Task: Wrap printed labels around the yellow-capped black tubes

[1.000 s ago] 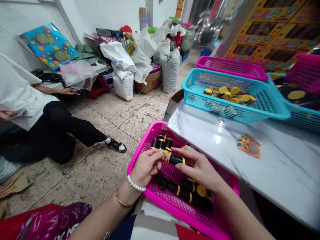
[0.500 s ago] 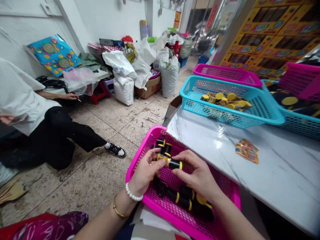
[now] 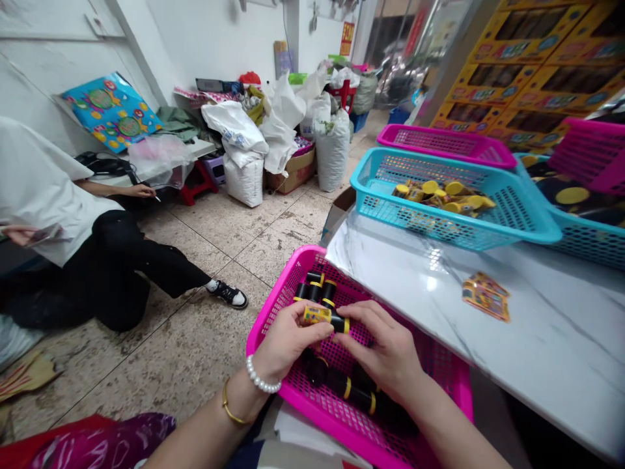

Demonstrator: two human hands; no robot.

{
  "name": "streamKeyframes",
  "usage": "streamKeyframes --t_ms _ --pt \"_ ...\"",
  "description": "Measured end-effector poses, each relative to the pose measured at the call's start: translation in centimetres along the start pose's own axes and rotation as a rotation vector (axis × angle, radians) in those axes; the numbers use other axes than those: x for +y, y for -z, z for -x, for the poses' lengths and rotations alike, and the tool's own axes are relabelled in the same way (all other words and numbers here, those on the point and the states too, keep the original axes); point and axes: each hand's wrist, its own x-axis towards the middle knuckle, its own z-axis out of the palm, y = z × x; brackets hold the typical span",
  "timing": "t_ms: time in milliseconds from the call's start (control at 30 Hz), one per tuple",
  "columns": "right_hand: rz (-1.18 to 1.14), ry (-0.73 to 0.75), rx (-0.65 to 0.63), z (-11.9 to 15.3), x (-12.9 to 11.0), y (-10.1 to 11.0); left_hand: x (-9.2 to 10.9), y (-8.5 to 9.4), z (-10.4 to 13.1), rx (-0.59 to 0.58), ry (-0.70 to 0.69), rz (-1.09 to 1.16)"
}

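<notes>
Item, one tube (image 3: 323,316): yellow printed wrap on the left part, black on the right, a yellow ring at the right end. We have it above the near-left part of the pink basket (image 3: 273,296), between our two hands, its long axis running across from one to the other and dipping slightly to the right.

Left hand (image 3: 280,339): thumb and fingers clamped on the printed part. Right hand (image 3: 395,345): thumb and forefinger pinched about the black end. Neither is the nearer; we touch the tube with both.

Beneath, in the basket: black tubes (image 3: 315,291) grouped just beyond the held one; a row of more tubes (image 3: 336,383) on our side, partly hidden by the right hand.

To our right: a marbled table (image 3: 547,352), bearing printed labels (image 3: 486,298) and a blue basket (image 3: 439,238) of yellow-capped pieces (image 3: 456,189).
</notes>
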Motion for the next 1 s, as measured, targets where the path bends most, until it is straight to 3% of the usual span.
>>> streamKeyframes --t_ms 133,533,600,733,833,1000 --pt "-0.014 0.022 0.033 -0.2 -0.2 -0.4 0.3 -0.5 -0.2 -0.013 -0.027 -0.004" --pt "-0.088 -0.16 0.01 1.1 0.6 0.4 0.3 0.5 0.1 -0.009 0.041 -0.056" --pt "-0.187 -0.259 0.022 1.1 0.4 0.1 0.2 0.1 0.3 -0.003 -0.043 -0.098" --pt "-0.552 -0.612 0.012 0.6 0.1 -0.8 0.0 -0.5 0.5 0.04 -0.208 -0.202" --pt "-0.69 -0.731 -0.038 0.4 0.2 -0.8 -0.1 -0.3 0.3 0.02 -0.149 -0.247" --pt "-0.855 -0.666 -0.161 0.8 1.0 -0.2 0.1 -0.1 0.0 -0.129 0.093 -0.148"
